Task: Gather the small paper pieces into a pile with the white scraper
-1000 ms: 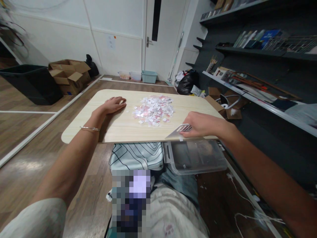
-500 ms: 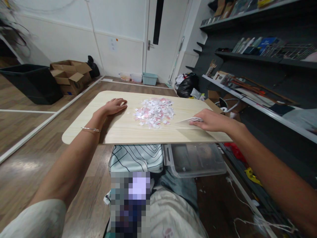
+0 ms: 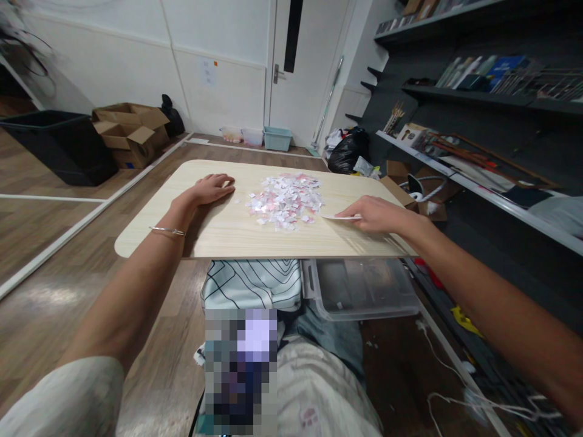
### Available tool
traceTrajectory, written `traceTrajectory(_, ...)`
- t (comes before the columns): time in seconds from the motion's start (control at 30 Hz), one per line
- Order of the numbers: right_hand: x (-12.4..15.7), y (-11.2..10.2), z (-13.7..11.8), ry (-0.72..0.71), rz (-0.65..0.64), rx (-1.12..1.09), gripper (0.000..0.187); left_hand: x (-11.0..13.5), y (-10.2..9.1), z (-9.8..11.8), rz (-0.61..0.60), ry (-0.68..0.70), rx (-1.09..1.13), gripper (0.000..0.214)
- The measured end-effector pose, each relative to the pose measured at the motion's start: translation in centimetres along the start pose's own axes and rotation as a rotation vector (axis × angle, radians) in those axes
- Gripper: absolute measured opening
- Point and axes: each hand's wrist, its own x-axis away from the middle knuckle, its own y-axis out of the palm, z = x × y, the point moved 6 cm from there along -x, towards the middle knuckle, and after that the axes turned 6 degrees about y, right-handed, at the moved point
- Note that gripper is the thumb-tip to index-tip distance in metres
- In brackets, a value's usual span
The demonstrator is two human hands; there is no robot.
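Note:
A heap of small white and pink paper scraps lies in the middle of a light wooden tabletop. My left hand rests flat on the table just left of the heap, fingers stretched out, holding nothing. My right hand is on the table to the right of the heap, fingers closed on a thin white card that lies almost flat, its edge pointing at the scraps.
A clear plastic bin sits under the table's right front edge, beside a striped cloth. Dark shelves with clutter run along the right. Cardboard boxes and a black bin stand on the floor at left.
My right hand carried the white card from the table's front right edge forward and left, up to the heap. The card now lies flatter. My left hand stayed put.

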Motion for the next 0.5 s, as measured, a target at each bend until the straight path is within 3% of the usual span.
traceTrajectory(0.23,3.5,-0.4,-1.2,-0.012,-0.1,-0.11,0.058,0.2,-0.1,0.4,-0.017,-0.009,0.003,0.081)
traceTrajectory(0.5,4.6,-1.6,0.6,0.022,-0.174,-0.171,0.029,0.4,-0.3,0.5,-0.017,-0.032,-0.018,0.078)
